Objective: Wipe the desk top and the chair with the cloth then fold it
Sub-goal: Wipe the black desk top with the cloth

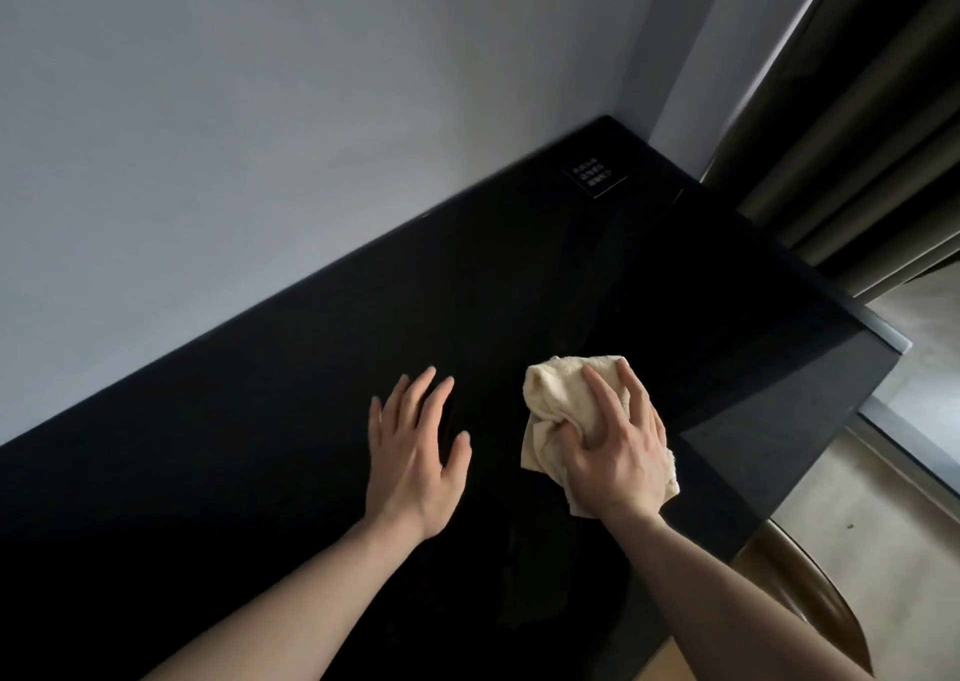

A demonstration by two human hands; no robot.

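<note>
A black desk top (322, 368) runs along the grey wall. A bunched cream cloth (558, 389) lies on it near the right part of the front edge. My right hand (618, 441) lies on top of the cloth, fingers spread over it and thumb tucked into its folds, holding it against the desk. My left hand (415, 451) is just left of the cloth, fingers straight and spread over the desk surface, holding nothing. The chair (810, 592) shows only as a curved brown edge at the lower right.
A small square socket panel (595, 177) is set into the desk's far right corner. Dark curtains (857, 134) hang to the right of the desk. The desk's right end (883, 337) drops to a pale floor (893, 514).
</note>
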